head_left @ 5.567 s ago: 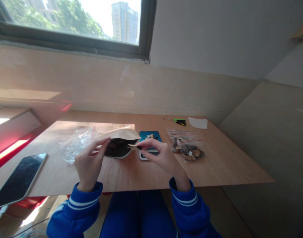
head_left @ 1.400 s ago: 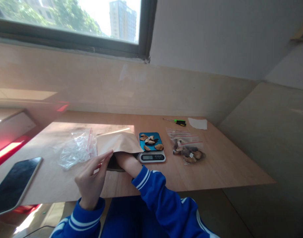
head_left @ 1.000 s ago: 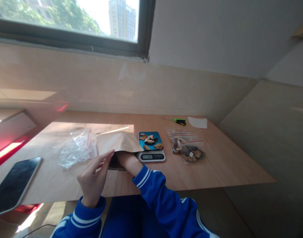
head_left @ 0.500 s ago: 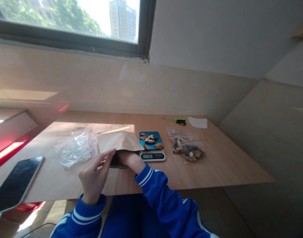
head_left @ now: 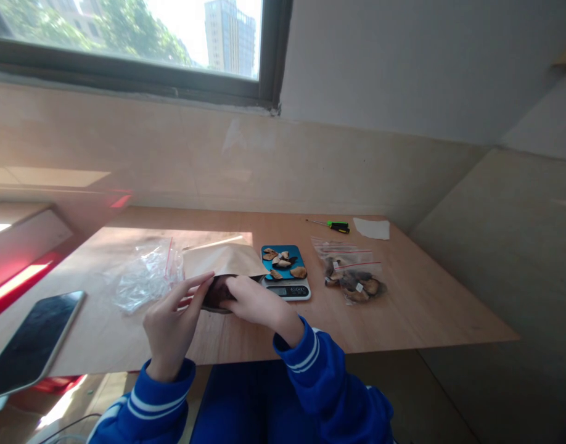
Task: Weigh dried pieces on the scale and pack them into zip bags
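Observation:
A brown paper bag [head_left: 222,258] lies on the table with its dark mouth facing me. My left hand [head_left: 174,320] pinches the left side of that mouth between thumb and fingers. At the opening, my right hand [head_left: 255,302] reaches in from the right; its fingertips are hidden inside, so what they hold does not show. Just right of the bag stands a kitchen scale [head_left: 296,291] with a blue top. Several brown, curled dried slices [head_left: 283,261], possibly mushroom, rest on it.
Zip bags of dried pieces [head_left: 364,285] lie right of the scale. Behind them are a green-and-black screwdriver [head_left: 336,226] and white paper [head_left: 372,229]. Empty clear plastic bags [head_left: 144,280] sit left of the paper bag, and a phone [head_left: 33,336] at the table's left edge.
My right hand has drawn partway out of the paper bag toward the right, so more of its back shows. My left hand keeps its hold on the bag's edge.

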Demonstrator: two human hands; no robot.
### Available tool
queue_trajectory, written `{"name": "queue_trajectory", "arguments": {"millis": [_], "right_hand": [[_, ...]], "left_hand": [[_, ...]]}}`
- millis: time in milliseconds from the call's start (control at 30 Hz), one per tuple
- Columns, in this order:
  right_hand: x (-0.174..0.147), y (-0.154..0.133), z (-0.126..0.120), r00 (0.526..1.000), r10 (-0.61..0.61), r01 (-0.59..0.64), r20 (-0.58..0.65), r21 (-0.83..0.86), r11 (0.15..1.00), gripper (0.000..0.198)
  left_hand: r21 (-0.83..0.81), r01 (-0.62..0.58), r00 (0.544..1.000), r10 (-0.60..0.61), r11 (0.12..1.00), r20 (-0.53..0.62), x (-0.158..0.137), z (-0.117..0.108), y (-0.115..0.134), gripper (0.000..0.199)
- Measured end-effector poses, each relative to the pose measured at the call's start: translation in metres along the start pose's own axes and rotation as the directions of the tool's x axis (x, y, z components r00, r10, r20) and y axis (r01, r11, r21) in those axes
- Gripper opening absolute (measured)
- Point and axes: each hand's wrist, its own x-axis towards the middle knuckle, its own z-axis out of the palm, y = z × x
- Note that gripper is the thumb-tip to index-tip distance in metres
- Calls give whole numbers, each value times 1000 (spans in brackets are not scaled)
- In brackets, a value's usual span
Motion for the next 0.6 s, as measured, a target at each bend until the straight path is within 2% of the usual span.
{"name": "queue_trajectory", "arguments": {"millis": [233, 333, 400, 467, 533, 600], "right_hand": [[-14, 5, -2, 984, -53, 68, -172, 83, 994, 34], [-16, 10, 1, 960, -58, 101, -273, 143, 985, 35], [-18, 11, 1, 932, -28, 125, -362, 249, 960, 31], [-22, 15, -3, 896, 30, 182, -443, 428, 885, 19], [-27, 26, -14, 869, 107, 241, -484, 601, 762, 6], [-31, 49, -32, 829, 191, 269, -526, 673, 689, 13]], "left_hand": [[32, 59, 998, -60, 998, 19, 7, -2, 6, 20], [81, 78, 997, -80, 994, 16, 11, -2, 8, 20], [111, 78, 997, -79, 991, 4, 13, -2, 10, 20], [128, 78, 997, -77, 989, -9, 17, -2, 10, 20], [150, 83, 997, -82, 985, -15, 20, -2, 10, 20], [184, 95, 995, -95, 978, -10, 22, -1, 7, 21]]}}
